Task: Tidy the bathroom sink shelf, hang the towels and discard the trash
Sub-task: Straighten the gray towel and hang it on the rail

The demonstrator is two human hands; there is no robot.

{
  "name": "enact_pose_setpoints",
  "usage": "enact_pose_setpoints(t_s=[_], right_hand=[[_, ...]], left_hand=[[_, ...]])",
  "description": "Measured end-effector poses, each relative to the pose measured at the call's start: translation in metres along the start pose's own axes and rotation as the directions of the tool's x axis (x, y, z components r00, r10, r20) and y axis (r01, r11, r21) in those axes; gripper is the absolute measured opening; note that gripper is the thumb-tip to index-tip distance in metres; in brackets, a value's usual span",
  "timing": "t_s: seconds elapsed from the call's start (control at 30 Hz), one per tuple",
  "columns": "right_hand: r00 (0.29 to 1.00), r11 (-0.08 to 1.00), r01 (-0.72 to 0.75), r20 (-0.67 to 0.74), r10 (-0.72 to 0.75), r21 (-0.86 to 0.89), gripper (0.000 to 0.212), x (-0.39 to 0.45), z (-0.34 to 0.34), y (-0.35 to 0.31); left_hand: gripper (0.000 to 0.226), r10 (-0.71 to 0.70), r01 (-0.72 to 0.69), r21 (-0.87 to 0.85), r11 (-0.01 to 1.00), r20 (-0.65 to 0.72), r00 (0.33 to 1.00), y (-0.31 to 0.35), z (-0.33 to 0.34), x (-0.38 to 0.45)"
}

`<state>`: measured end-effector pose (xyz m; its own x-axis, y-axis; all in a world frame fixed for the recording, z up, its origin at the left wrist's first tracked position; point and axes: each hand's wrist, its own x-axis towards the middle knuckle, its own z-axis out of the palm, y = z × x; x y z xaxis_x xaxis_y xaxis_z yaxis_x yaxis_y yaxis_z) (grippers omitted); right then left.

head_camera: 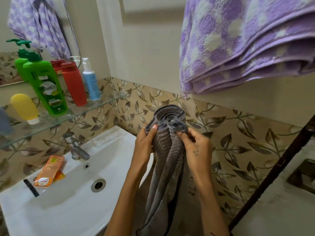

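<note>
A grey ribbed towel hangs bunched in front of the tiled wall, right of the sink. My left hand grips its upper left edge, and my right hand pinches its top fold on the right. A purple-and-white checked towel hangs folded at the upper right. The glass shelf carries a green shampoo bottle, a red bottle, a blue-and-white pump bottle and a yellow tube. An orange carton and a black comb lie on the sink rim.
The white sink with a metal tap fills the lower left. A mirror above the shelf reflects the checked towel. A dark brown bar slants across the lower right, with a floor drain beyond it.
</note>
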<state>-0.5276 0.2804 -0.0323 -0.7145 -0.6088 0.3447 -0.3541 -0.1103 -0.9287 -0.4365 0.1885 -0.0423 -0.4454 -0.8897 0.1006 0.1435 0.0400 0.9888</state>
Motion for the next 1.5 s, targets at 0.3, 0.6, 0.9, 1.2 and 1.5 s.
enact_pose_setpoints(t_s=[0.3, 0.6, 0.9, 1.2, 1.5], right_hand=[[0.99, 0.997, -0.077, -0.118, 0.076, -0.008, 0.011, 0.007, -0.026, 0.021], [0.984, 0.986, -0.152, -0.08, 0.157, 0.064, 0.023, 0.006, -0.029, 0.02], [0.976, 0.985, -0.166, -0.15, 0.159, -0.039, 0.033, 0.006, -0.051, 0.015], [0.971, 0.963, 0.004, -0.228, -0.068, -0.27, 0.018, 0.003, -0.072, 0.012], [0.943, 0.907, -0.055, -0.321, -0.09, -0.417, 0.023, 0.008, -0.086, 0.017]], left_hand=[[0.017, 0.443, -0.367, 0.526, 0.767, -0.021, 0.896, -0.012, 0.02, -0.001], [0.017, 0.238, -0.348, 0.33, 0.878, 0.33, 0.913, -0.046, 0.03, 0.002], [0.016, -0.008, -0.067, 0.715, 0.696, 0.101, 0.995, -0.096, 0.017, 0.011], [0.019, -0.031, 0.247, 0.815, 0.524, -0.272, 0.962, -0.123, -0.033, 0.018], [0.031, -0.375, 0.407, 0.136, 0.903, -0.209, 0.903, -0.112, -0.043, 0.023]])
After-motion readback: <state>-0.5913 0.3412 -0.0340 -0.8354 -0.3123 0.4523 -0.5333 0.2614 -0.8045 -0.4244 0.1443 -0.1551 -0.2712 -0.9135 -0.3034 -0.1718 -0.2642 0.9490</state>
